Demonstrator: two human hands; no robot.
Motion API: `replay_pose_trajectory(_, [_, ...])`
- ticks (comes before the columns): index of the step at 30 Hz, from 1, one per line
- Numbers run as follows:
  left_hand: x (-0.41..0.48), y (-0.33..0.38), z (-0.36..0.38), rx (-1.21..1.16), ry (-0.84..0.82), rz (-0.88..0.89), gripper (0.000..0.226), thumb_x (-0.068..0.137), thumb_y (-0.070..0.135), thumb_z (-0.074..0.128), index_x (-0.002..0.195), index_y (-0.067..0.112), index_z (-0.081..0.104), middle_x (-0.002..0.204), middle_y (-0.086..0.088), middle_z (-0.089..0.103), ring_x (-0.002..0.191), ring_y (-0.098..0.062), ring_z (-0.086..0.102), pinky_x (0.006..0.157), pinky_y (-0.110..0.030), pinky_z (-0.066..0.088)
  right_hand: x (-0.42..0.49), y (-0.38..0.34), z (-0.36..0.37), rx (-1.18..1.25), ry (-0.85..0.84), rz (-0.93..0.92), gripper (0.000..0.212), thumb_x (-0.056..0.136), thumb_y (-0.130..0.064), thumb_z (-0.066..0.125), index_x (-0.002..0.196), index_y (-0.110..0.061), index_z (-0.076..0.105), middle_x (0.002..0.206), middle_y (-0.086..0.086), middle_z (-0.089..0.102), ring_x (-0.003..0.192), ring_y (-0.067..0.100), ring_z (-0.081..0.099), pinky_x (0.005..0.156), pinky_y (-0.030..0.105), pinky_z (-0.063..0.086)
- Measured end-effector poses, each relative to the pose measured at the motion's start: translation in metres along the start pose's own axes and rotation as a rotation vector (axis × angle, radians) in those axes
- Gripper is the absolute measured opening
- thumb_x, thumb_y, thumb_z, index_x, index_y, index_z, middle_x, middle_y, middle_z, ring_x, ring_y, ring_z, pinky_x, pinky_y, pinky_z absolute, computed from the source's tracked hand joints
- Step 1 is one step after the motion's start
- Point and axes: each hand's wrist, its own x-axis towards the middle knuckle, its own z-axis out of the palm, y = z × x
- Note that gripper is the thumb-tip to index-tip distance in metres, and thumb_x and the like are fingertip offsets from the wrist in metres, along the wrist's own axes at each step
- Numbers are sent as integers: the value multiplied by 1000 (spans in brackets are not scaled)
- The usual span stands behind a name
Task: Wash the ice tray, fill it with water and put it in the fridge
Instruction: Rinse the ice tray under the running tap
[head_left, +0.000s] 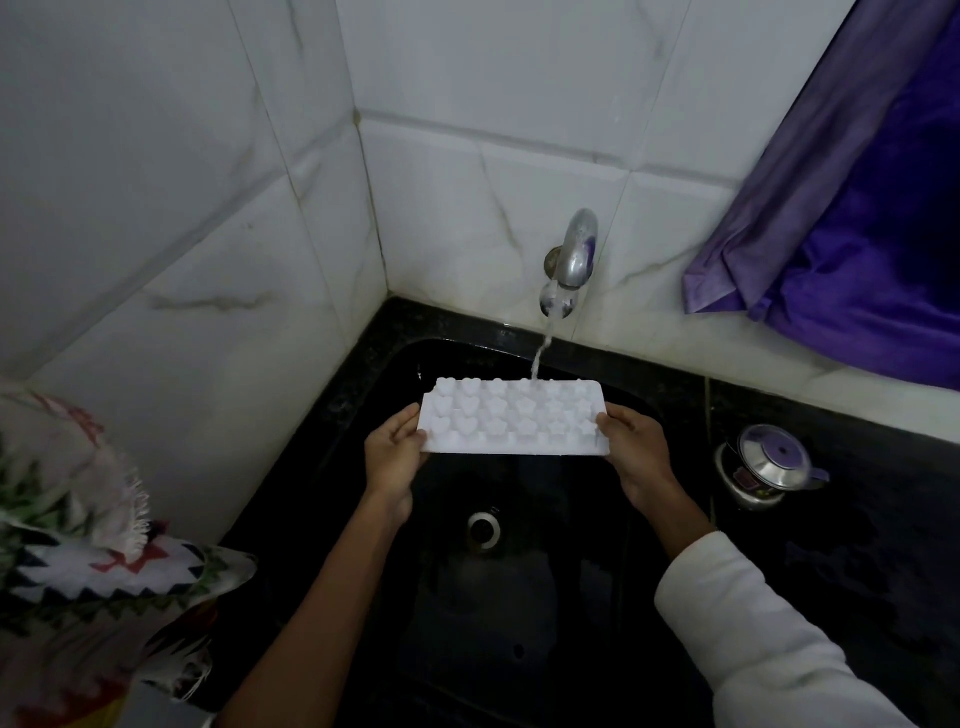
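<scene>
While water (543, 345) ran from the tap (575, 253), the left hand (393, 456) and right hand (634, 453) each gripped an end of the ice tray (511, 420) over the sink (519, 597).

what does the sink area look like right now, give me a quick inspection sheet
surface: black sink set in a black stone counter, drain in the sink floor
job's things: ice tray, white with heart and star moulds, held over the sink; water runs from the tap onto its far edge
clutter: lidded steel pot on the counter, right of the sink
grippers: left hand grips the tray's left end, right hand grips its right end
cables: nothing seen
surroundings: white tiled walls, purple curtain upper right, patterned cloth lower left
</scene>
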Motion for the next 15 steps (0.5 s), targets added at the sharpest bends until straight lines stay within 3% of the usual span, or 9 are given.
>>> replay_pose_trajectory(4, [1, 1, 10, 41, -54, 9, 47, 98, -12, 45, 144, 1, 50, 140, -13, 61, 117, -23, 65, 91, -31, 56, 1, 0, -9, 17, 61, -5, 22, 99, -5, 55, 114, -11, 71, 93, -1, 69, 86, 16, 67, 89, 39, 56])
replay_pose_trajectory(8, [3, 1, 18, 55, -108, 10, 49, 98, -13, 45, 145, 0, 49, 141, -12, 60, 119, -21, 64, 94, -32, 54, 4, 3, -20, 27, 82, -4, 26, 98, -6, 56, 119, -9, 71, 100, 1, 72, 92, 19, 69, 89, 40, 57])
replay_pose_trajectory(11, [1, 0, 24, 55, -143, 11, 49, 98, -13, 47, 145, 2, 50, 139, -11, 62, 122, -21, 64, 100, -35, 54, 5, 6, -28, 21, 115, -9, 26, 98, -7, 57, 119, -11, 71, 94, -6, 69, 86, 13, 66, 83, 34, 55])
replay_pose_trajectory(15, [-4, -1, 27, 56, -162, 14, 48, 97, -12, 48, 142, 3, 52, 137, -8, 64, 116, -18, 66, 91, -28, 58, 6, 13, -37, 6, 137, -7, 26, 99, -6, 57, 121, -8, 70, 105, 4, 70, 84, 12, 65, 83, 34, 53])
